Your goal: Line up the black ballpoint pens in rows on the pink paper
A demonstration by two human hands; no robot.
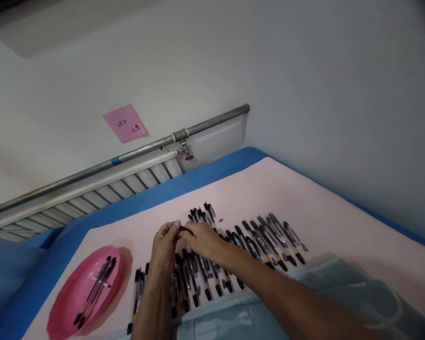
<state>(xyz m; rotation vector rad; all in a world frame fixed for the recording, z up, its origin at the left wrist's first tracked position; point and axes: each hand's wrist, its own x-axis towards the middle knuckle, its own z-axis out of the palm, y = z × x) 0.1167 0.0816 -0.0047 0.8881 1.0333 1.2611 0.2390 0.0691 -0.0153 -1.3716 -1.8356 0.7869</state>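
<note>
Close together over the table, my left hand [165,241] and my right hand [203,240] pinch a small black pen part [184,230] between their fingertips. Its exact shape is mostly covered by the fingers. Under and beside my hands lie many disassembled pens [260,241], with clear barrels, black caps and yellowish bands, spread in slanting rows. A smaller cluster of pen pieces [202,215] lies just beyond my right hand. My forearms hide part of the rows.
A pink plastic bowl [65,288] at the left holds two pens [97,288]. Pale pink sheeting [304,203] covers the blue table [212,170]. Behind it run a radiator [102,198] and a metal pipe [141,152]. Light blue cloth [223,316] lies along the near edge.
</note>
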